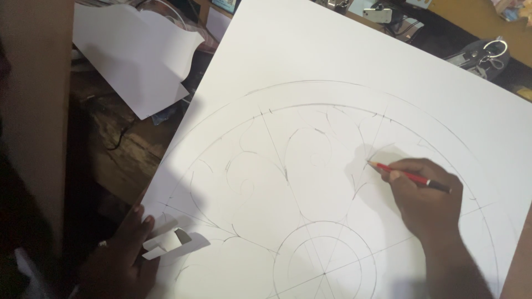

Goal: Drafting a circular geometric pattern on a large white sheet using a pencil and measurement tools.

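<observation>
We note our right hand [426, 202] closed around a slim red pencil with a dark end [410, 176], tip touching the large white drawing sheet [310, 61] amid faint pencilled circles and curling motifs. Our left hand [119, 260] rests at the sheet's left edge, fingers pinching a small folded white paper piece [166, 242]. A loose cut white paper [133, 55] lies on the dark wooden table [124, 149] beyond the sheet's left edge.

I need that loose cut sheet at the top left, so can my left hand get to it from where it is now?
Probably yes. The left hand holds only a small folded paper, and the cut sheet lies up the same side, with nothing standing between.
</observation>
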